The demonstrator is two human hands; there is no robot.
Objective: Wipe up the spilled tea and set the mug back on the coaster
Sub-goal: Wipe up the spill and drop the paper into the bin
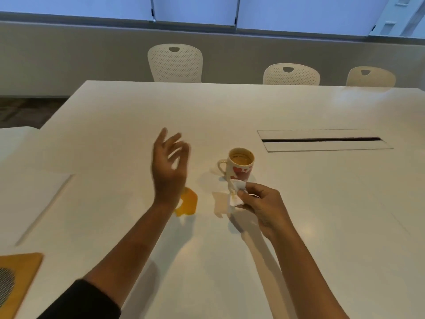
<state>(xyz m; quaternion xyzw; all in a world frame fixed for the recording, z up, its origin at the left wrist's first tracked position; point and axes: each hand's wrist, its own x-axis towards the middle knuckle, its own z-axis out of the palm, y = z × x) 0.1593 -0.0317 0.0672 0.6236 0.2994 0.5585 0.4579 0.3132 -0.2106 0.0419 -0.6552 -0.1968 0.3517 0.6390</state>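
Mug (240,165) upright on white table (322,215), white with red blotches, handle pointing toward left hand side, orange-brown tea inside reaching fairly high. Landmark = mug. Just in front of mug, right hand (262,207) pinches a crumpled white tissue (235,194); thumb and fingertips clamped on it, tissue touching or nearly touching mug's base, can't tell which. Tissue shows a yellowish stain along its edge. Left of mug and slightly nearer the camera, left hand (169,166) raised above table, fingers spread apart and loosely curled, holding nothing, motion-blurred. Orange piece (187,201) on table near-left of mug, partly hidden behind left wrist; flat, blurry, can't tell whether coaster or spill. Behind-right of mug, a long cable slot (322,140) set in the tabletop. Far near-left of mug at frame corner, orange pad with grey mesh (16,279). Three white perforated chairs (175,63) past table's far edge. Dark sleeve (85,302) on left forearm.
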